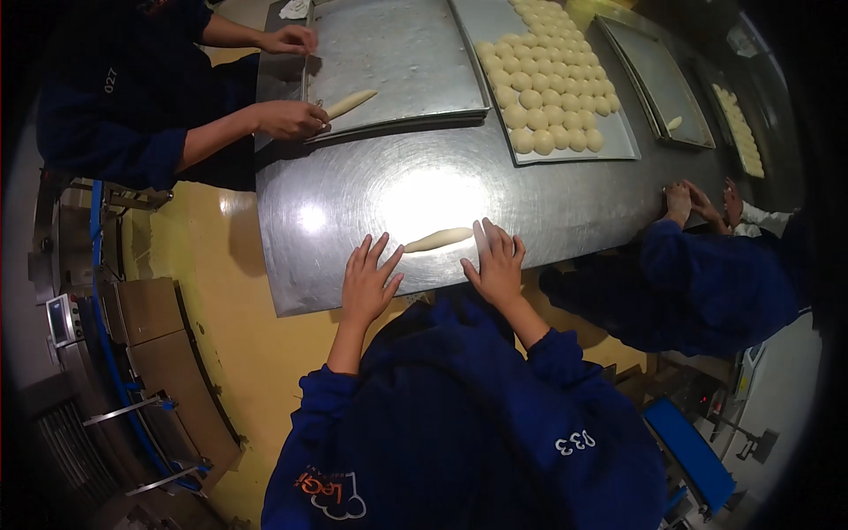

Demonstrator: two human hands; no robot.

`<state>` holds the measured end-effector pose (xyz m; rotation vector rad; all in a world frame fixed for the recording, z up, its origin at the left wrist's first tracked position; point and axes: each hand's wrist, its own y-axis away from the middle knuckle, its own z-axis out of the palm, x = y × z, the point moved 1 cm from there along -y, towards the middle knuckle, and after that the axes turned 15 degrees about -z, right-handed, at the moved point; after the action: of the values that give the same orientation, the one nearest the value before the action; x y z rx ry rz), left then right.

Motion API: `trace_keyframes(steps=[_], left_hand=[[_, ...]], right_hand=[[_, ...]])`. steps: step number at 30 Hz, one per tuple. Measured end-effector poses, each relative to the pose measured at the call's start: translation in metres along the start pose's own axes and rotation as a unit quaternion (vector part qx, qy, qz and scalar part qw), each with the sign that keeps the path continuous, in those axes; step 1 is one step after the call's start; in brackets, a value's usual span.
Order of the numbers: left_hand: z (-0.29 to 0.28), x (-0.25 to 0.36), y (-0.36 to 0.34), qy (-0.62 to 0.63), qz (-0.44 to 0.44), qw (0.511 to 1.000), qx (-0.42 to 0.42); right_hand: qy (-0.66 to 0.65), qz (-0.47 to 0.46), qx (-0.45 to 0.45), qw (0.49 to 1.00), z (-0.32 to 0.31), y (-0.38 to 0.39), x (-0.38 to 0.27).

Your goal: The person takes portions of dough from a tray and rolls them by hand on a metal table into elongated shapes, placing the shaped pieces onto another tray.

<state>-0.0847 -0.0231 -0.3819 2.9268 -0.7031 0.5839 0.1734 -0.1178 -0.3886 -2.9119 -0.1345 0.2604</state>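
A slim length of dough [437, 239], thicker in the middle and tapered toward its ends, lies crosswise on the steel table [353, 203]. At its left tip rests my left hand [367, 281], fingers spread and palm down. My right hand [497, 265] is at the dough's other end, its fingers stretched out and its thumb apart. Neither hand is wrapped round the dough. Both are near the table's front edge.
At the far left a co-worker's hand [296, 119] holds a dough piece [352, 104] at a metal tray [389, 53]. Many dough balls [552, 97] fill a white tray [623, 152]. Another tray [662, 84] lies farther right. Other people's hands [689, 201] are at the right edge.
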Motion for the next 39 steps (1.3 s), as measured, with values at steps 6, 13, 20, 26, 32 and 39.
trace_keyframes(steps=[6, 13, 20, 26, 32, 39], left_hand=[[0.002, 0.0, 0.001, 0.044, -0.03, 0.999, -0.004], [-0.002, 0.005, -0.001, 0.011, 0.0, 1.0, 0.014], [0.001, 0.006, -0.011, 0.111, -0.038, 0.993, 0.03], [0.013, 0.036, -0.028, 0.159, 0.026, 0.987, -0.007], [0.017, 0.037, -0.045, 0.192, 0.006, 0.979, -0.073], [-0.045, 0.049, -0.067, 0.338, -0.033, 0.906, -0.254]], right_hand=[[0.017, -0.002, 0.011, 1.0, 0.0, 0.0, -0.003], [-0.031, 0.018, 0.001, 0.999, 0.001, 0.001, 0.003], [-0.217, -0.036, 0.052, 0.974, -0.014, -0.022, 0.031], [-0.31, -0.125, -0.08, 0.939, -0.018, -0.059, 0.038], [-0.389, -0.111, -0.197, 0.893, -0.05, -0.099, 0.019], [-0.466, -0.164, -0.238, 0.836, -0.049, -0.115, 0.033]])
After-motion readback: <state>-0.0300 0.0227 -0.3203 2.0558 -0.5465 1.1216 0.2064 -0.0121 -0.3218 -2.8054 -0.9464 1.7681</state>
